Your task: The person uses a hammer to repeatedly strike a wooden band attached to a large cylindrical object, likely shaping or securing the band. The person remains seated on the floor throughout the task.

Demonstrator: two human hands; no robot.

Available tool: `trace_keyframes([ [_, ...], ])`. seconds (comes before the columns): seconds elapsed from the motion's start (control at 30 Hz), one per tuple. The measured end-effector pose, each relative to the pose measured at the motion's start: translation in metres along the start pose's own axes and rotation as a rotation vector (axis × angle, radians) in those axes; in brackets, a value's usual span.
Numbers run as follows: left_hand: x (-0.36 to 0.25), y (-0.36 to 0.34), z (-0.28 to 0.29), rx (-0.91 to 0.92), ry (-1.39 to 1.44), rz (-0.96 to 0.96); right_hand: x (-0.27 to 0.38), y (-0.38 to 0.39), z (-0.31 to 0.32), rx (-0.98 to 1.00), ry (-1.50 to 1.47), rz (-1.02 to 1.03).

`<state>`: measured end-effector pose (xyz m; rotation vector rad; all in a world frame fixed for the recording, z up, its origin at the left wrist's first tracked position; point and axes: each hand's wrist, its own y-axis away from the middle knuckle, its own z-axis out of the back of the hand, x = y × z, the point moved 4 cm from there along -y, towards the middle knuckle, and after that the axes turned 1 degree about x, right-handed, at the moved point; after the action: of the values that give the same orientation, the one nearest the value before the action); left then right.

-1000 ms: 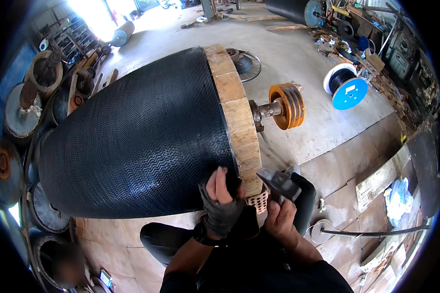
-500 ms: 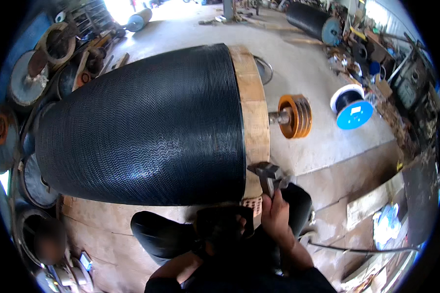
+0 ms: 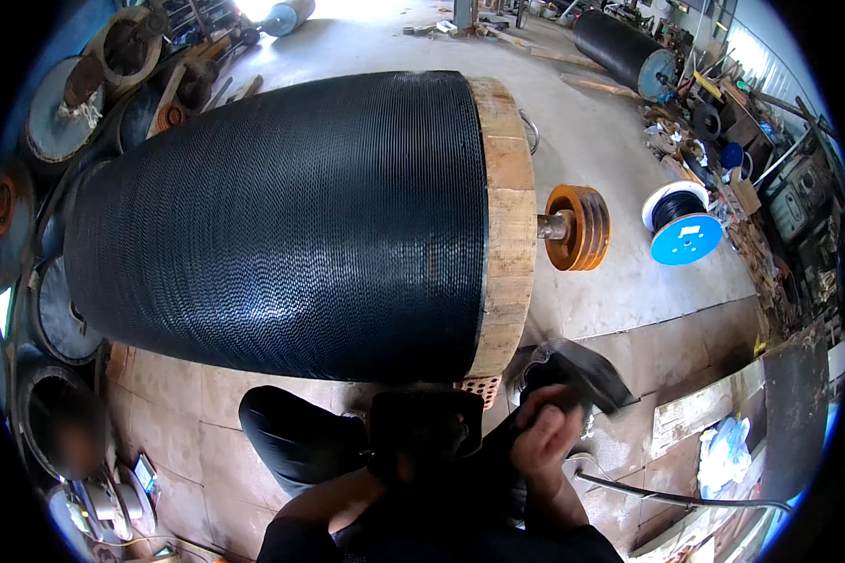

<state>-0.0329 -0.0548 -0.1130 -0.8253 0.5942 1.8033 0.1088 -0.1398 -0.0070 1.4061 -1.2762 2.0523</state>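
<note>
My right hand [image 3: 545,441] is closed in front of my right knee, gripping what looks like a hammer [image 3: 596,375], smeared by motion. My left forearm reaches in from below, and my left hand [image 3: 406,469] lies in deep shadow at my lap; its fingers cannot be made out. Just above it is a dark box-like shape [image 3: 427,405]. Beyond my knees lies a large roller wound tightly with black cord [image 3: 282,235]. A pale wooden band [image 3: 509,216] forms its right end, with a ribbed orange pulley [image 3: 580,228] on a shaft.
A perforated brick [image 3: 480,387] sits under the roller's near right end. To the right stands a blue-and-white cable spool [image 3: 685,239]. Several old drums [image 3: 56,113] crowd the left. Another black roller [image 3: 620,52] lies far right, beside scrap. A dark hose [image 3: 685,497] crosses the floor.
My right hand has swung the hammer away from the wooden end, to the right and down. My left arm has stayed near my lap, and the view has shifted slightly.
</note>
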Motion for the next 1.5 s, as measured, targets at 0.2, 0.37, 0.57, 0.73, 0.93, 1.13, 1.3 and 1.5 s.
trace_keyframes([
  [0.2, 0.01, -0.004, -0.006, -0.138, 0.055, -0.077, -0.036, -0.007, -0.024, 0.278, 0.504, -0.103],
  [0.37, 0.006, 0.001, -0.013, 0.0, -0.238, -0.049, 0.005, 0.004, -0.006, 0.089, 0.074, -0.021],
  [0.57, 0.004, -0.003, -0.017, 0.077, -0.391, -0.068, -0.047, -0.007, -0.026, 0.222, 0.543, -0.177],
  [0.73, 0.011, 0.012, -0.016, -0.141, -0.074, -0.09, -0.002, 0.0, -0.009, 0.129, 0.081, -0.044],
  [0.93, -0.019, 0.012, 0.025, -0.109, 0.39, -0.012, -0.046, -0.007, -0.03, 0.255, 0.583, -0.158],
  [1.13, -0.051, -0.007, 0.084, -0.413, -0.271, -0.211, -0.002, 0.006, -0.012, 0.054, 0.159, 0.119],
  [1.3, -0.051, -0.044, 0.159, -0.819, -0.578, -0.509, -0.041, 0.003, -0.022, 0.302, 0.728, 0.101],
  [1.5, -0.053, -0.071, 0.214, -1.048, -0.857, -0.501, 0.0, 0.001, -0.012, 0.115, 0.229, 0.188],
])
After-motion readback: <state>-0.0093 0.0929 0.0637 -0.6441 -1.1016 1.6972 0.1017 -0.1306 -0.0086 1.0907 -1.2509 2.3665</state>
